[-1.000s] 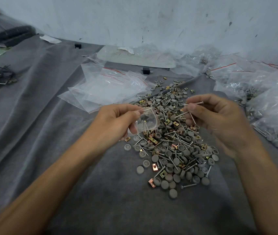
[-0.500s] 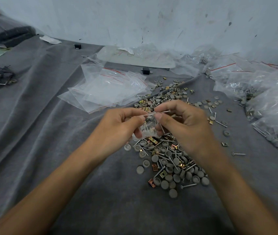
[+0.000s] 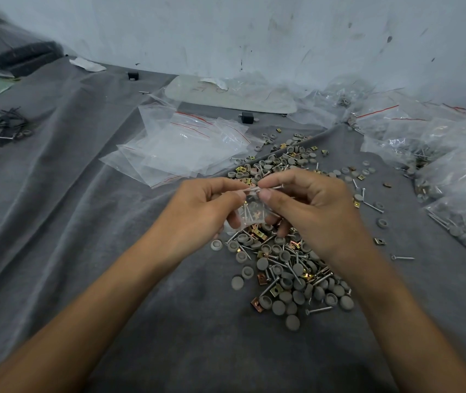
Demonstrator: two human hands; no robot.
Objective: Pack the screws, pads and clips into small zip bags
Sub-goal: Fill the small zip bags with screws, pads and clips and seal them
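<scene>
A small clear zip bag with screws and a clip inside hangs between my two hands above the pile. My left hand pinches the bag's top edge from the left. My right hand pinches the same top edge from the right, and a screw sticks out between its fingers. Below lies a heap of grey round pads, brass clips and screws on the grey cloth. The lower part of the bag is partly hidden by my fingers.
Empty zip bags with red strips lie behind my left hand. Filled bags pile up at the right edge. Loose screws and pads are scattered right of the heap. Black ties lie far left. A white wall stands behind.
My right hand came left from over the pile with screws and met my left hand at the bag's mouth. Both hands now pinch the bag's top edge.
</scene>
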